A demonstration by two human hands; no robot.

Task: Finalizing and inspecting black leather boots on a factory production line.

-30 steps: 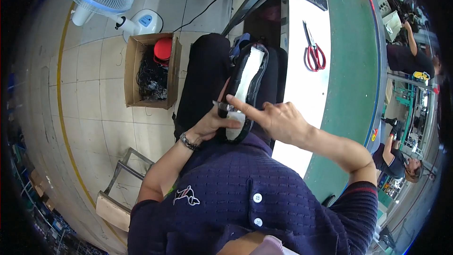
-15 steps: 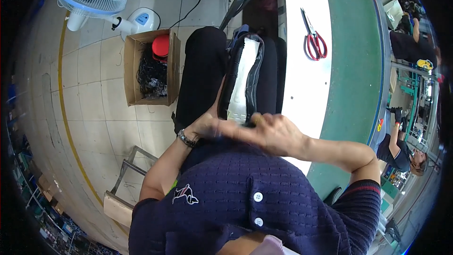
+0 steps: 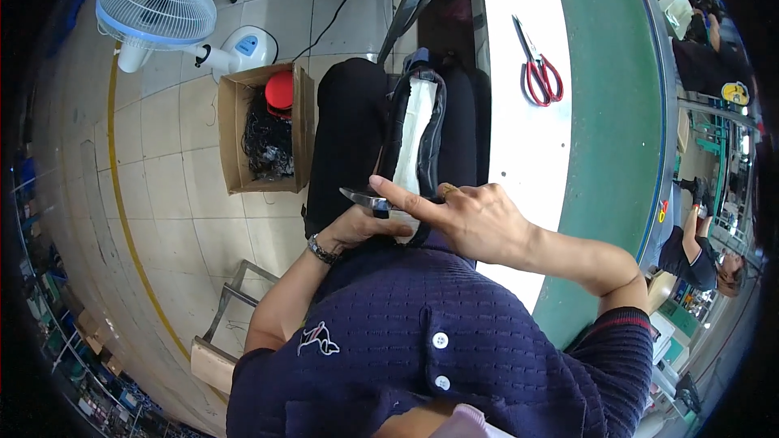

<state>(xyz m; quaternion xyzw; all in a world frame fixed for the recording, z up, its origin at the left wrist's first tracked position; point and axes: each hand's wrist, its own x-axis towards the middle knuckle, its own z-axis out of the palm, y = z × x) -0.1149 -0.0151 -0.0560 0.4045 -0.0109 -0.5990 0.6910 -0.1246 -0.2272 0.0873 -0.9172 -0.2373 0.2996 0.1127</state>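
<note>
A black shoe point(image 3: 430, 126) with white stuffing inside lies lengthwise on my lap, toe pointing away from me. My left hand point(image 3: 363, 227), with a wristwatch, grips the shoe's heel end from the left. My right hand point(image 3: 479, 223) comes in from the right and holds a small pointed metal tool point(image 3: 361, 195) at the heel. Its index finger lies stretched along the tool, and the tip points left past the shoe's edge.
Red-handled scissors point(image 3: 537, 65) lie on the white table strip point(image 3: 519, 146) beside a green conveyor belt point(image 3: 613, 113). On the floor to my left are a cardboard box point(image 3: 231, 142) of black cords and a standing fan point(image 3: 158, 10). Another person point(image 3: 690, 247) works at far right.
My right hand has drawn back toward the heel of the shoe and now shows the metal tool pointing left. The shoe has shifted slightly on my lap.
</note>
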